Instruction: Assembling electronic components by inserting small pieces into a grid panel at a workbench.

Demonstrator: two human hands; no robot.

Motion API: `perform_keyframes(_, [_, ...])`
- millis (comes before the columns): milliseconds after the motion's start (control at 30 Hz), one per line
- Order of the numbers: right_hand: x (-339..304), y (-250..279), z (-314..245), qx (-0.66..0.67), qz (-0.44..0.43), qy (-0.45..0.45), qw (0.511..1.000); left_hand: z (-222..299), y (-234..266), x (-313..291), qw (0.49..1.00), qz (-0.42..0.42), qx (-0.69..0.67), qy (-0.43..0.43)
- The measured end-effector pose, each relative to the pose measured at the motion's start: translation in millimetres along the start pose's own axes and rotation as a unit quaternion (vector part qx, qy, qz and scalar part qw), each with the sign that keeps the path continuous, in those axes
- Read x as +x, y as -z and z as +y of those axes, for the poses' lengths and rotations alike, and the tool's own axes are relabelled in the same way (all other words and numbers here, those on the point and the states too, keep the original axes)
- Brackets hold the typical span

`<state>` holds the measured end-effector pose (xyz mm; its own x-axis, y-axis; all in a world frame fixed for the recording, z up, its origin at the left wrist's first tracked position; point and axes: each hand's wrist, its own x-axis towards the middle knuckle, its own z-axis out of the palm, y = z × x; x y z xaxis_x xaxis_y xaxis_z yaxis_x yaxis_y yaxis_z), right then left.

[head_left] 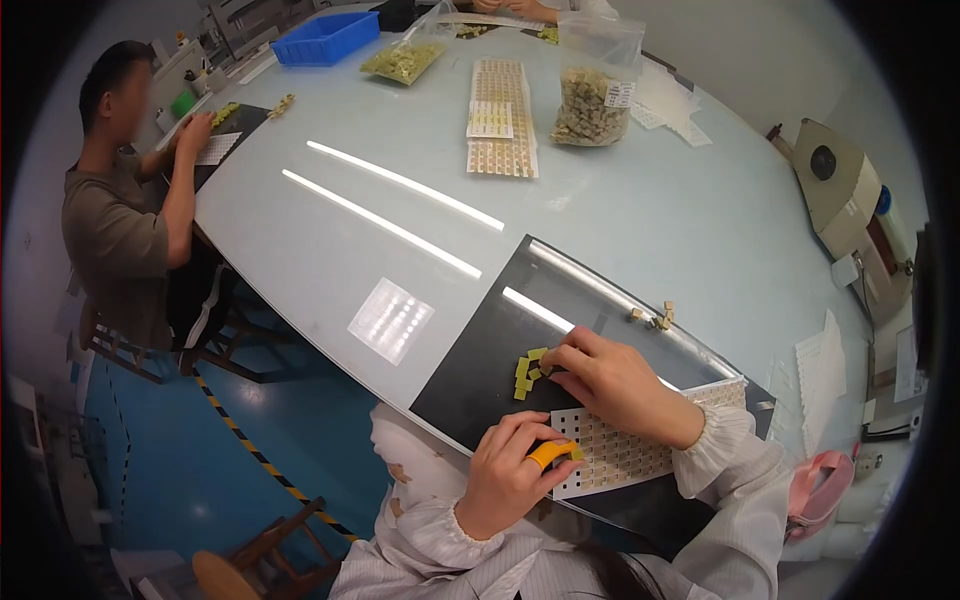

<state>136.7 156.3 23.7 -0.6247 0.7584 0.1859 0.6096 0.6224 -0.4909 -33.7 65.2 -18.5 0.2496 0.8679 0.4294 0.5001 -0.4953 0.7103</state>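
My left hand [507, 470] is closed around a small orange curved object [548, 453], at the left edge of a white perforated sheet [620, 450]. A tiny yellow-green piece [576, 453] shows at the orange object's tip. Rows of square holes run across the sheet, many with small beige pieces in them. Over the sheet's far left corner reaches my right hand [610, 380], its thumb and fingers pinched beside a cluster of yellow-green square pieces [522, 376]. Whatever lies between those fingertips is hidden. Beneath everything is a black mat [470, 370].
Small beige cubes [662, 318] lie at the mat's far edge. Left of the mat is a clear sheet [392, 320]. Farther off are perforated strips [503, 80], a bag of beige cubes [592, 105], a bag of yellow-green pieces [404, 62] and a blue bin [325, 38]. A person [125, 210] works at left.
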Motion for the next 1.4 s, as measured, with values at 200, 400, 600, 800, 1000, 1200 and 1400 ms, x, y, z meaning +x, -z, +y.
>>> perform_keyframes(200, [5.9, 2.8, 2.6, 0.118, -0.018, -0.057, 0.991, -2.5, 0.6, 0.2, 1.000, -0.007, -0.005, 0.002])
perform_keyframes(400, [12.3, -5.8, 7.5, 0.112, -0.021, -0.026, 0.993, -2.1, 3.3, 3.5, 1.000, -0.014, 0.002, 0.005])
perform_keyframes(600, [13.3, -6.5, 8.5, 0.084, -0.041, -0.010, 0.996, -1.8, 4.3, 4.0, 1.000, -0.018, 0.002, 0.003])
perform_keyframes(800, [11.5, -5.2, 9.5, 0.083, -0.054, -0.006, 0.995, -1.1, 3.1, 1.8, 1.000, -0.015, -0.005, 0.002])
perform_keyframes(1000, [8.7, -5.6, 11.8, 0.073, -0.049, -0.003, 0.996, -1.8, 1.3, 3.2, 1.000, -0.019, -0.010, -0.009])
perform_keyframes(1200, [-10.6, 29.5, -8.1, 0.179, -0.073, -0.051, 0.980, -5.4, 2.4, 4.5, 1.000, -0.015, -0.002, -0.017])
perform_keyframes(1400, [-59.3, 25.0, -30.1, 0.125, -0.076, -0.040, 0.988, -5.5, 2.0, 4.6, 1.000, -0.020, -0.002, -0.017])
